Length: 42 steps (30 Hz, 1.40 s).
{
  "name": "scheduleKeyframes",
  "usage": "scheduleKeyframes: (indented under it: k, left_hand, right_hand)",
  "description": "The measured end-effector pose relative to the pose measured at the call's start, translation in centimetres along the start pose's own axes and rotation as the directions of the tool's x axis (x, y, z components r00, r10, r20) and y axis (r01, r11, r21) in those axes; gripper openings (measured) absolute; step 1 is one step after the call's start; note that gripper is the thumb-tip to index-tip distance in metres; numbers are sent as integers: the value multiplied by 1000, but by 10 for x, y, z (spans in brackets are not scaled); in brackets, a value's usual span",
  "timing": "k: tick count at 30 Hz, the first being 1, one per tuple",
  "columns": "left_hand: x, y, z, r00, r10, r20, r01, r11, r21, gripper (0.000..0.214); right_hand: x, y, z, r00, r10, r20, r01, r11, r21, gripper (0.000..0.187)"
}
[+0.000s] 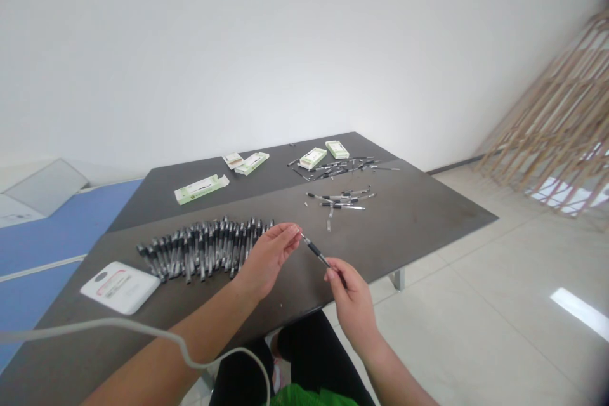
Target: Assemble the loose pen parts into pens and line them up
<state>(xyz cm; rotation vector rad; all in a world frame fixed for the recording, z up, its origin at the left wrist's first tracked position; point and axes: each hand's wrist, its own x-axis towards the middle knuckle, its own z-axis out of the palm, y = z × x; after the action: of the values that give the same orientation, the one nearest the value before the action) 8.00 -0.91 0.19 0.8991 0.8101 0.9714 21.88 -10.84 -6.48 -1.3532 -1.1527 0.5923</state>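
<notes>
A black pen (314, 250) is held between both hands above the near edge of the dark table (419, 222). My left hand (267, 257) pinches its tip end with closed fingers. My right hand (351, 299) grips the other end, fingers wrapped round the barrel. A long row of several assembled black pens (204, 247) lies just left of my left hand. Loose pens and pen parts (340, 200) lie farther back on the table, beyond both hands.
A white flat device (120, 287) with a grey cable (157, 333) sits at the near left. Green-and-white pen boxes (200, 189) and another scatter of pen parts (342, 166) lie at the back. A wooden lattice frame (556, 120) leans at the right over the tiled floor.
</notes>
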Motion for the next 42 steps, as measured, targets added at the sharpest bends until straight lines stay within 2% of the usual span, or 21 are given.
scheduleKeyframes:
  k: [5,8,10,12,13,17,18,21,22,23,26,27,28,29,31,32,33,36,38,39,42]
  left_hand:
    - [-1,-7,1,999,33,10,-34,988,149,18]
    - [-1,-10,0,998,57,15,-59,966,253,17]
    - [0,-10,0,997,71,40,-79,963,259,18]
    - [0,-8,0,995,70,74,-86,963,257,19]
    - [0,-7,1,994,66,86,-87,960,265,19]
    - [0,-6,2,990,48,136,-88,948,305,18]
    - [-1,-6,2,986,44,158,-88,955,285,17]
    - [-1,-9,1,977,16,213,-55,982,179,17]
    - [-1,-11,1,976,5,216,-40,986,159,18]
    - [-1,-12,2,978,-4,208,-30,987,159,18]
    - [-1,-17,3,989,0,151,-34,975,219,18]
    - [-1,-17,3,990,5,144,-38,973,227,18]
    - [-1,-18,4,989,3,151,-36,975,219,17]
    - [-1,-18,5,985,-5,170,-29,980,197,17]
    - [-1,-17,6,976,-24,217,-11,988,155,18]
    - [-1,-17,7,973,-28,228,-8,988,156,18]
    - [0,-17,7,974,-27,225,-13,985,174,19]
    - [3,-17,9,982,-5,187,-45,964,261,19]
    - [5,-18,10,980,-16,197,-35,967,252,19]
    - [6,-18,11,976,-34,217,-16,974,224,19]
    - [10,-18,15,949,-87,302,49,990,133,19]
  right_hand:
    - [2,0,0,1000,-2,-5,2,1000,10,19]
    - [3,-2,0,996,85,38,-90,984,153,23]
    - [2,-4,1,957,221,188,-276,892,357,30]
    - [1,-8,4,877,309,369,-471,711,523,35]
    - [0,-10,5,853,320,412,-516,639,571,35]
    - [-1,-13,6,884,316,343,-466,587,662,31]
    - [-1,-13,5,864,319,389,-503,545,671,29]
    - [-1,-12,3,733,302,610,-680,351,643,29]
    - [-1,-12,3,721,299,625,-693,330,641,29]
    - [-1,-12,4,746,310,589,-666,349,659,28]
    - [-1,-11,9,880,356,316,-468,530,707,29]
    - [-1,-11,10,894,359,267,-436,563,702,29]
    - [0,-11,10,888,364,282,-450,555,700,27]
    - [0,-11,10,859,368,356,-506,505,699,26]
    - [-1,-12,9,754,338,563,-655,342,674,29]
    - [-1,-13,9,719,318,618,-694,281,663,29]
    - [-1,-13,9,718,311,622,-694,262,670,29]
    - [0,-12,10,845,344,410,-526,393,754,27]
    - [2,-8,10,862,332,384,-498,402,768,25]
    - [4,-6,9,837,308,453,-541,341,769,22]
    - [8,0,4,706,152,692,-706,66,706,18]
